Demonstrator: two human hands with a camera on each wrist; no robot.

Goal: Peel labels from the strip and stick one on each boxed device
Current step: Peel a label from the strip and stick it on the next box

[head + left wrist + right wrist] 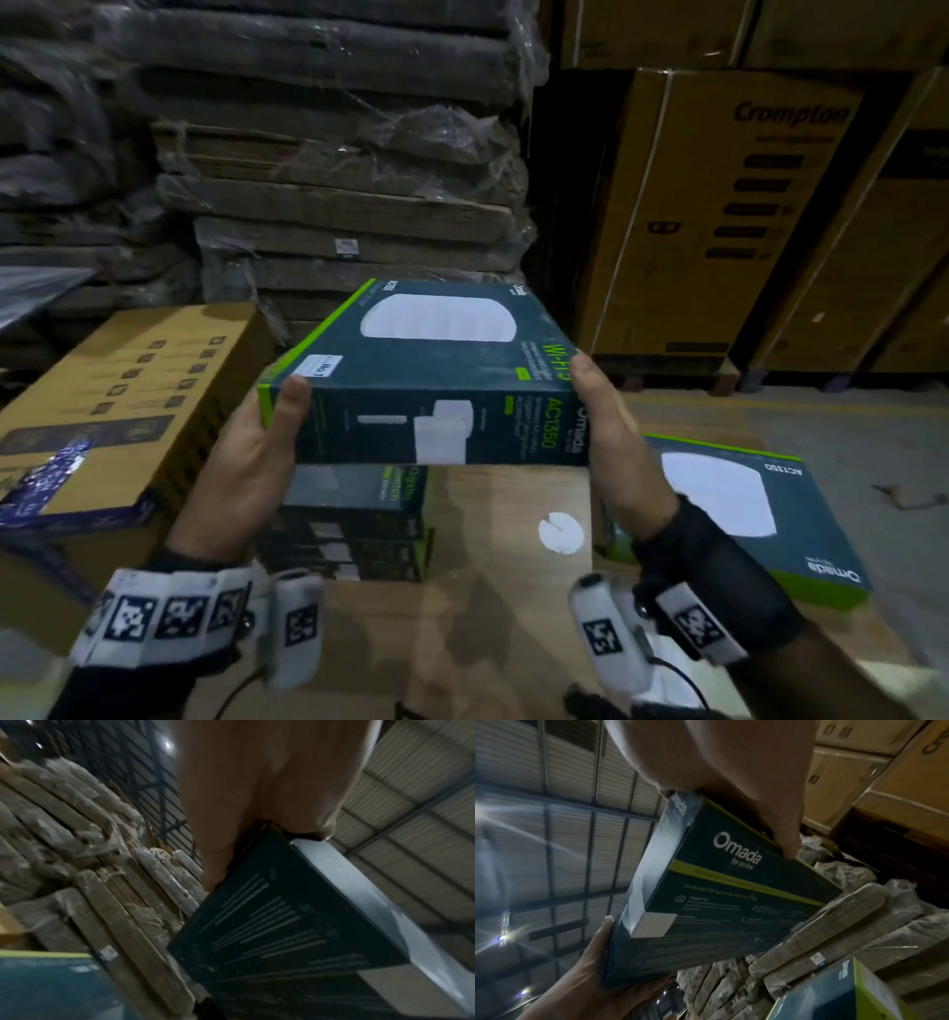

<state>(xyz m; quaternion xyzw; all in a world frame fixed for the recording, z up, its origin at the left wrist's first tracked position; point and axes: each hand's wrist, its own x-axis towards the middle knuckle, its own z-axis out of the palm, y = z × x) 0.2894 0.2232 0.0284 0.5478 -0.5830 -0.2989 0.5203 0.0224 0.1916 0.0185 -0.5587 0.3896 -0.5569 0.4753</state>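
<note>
Head view shows the box held in the air between both hands, above the worktop and over a stack of like boxes. It is flat, dark teal with a lime-green edge, its top face printed with a white round device, "Wi-Fi" and "AC1350" in green lettering, and "Omada" on the side. A small white label sits on the top face at its near left corner. The left hand has its grip on the left end, thumb on the near side face just below the label. The right hand has its grip on the right end, thumb over the top edge. In the right wrist view its fingers curl under the printed underside. Another box lies flat on the worktop to the right, and a white paper disc lies between it and the stack
</note>
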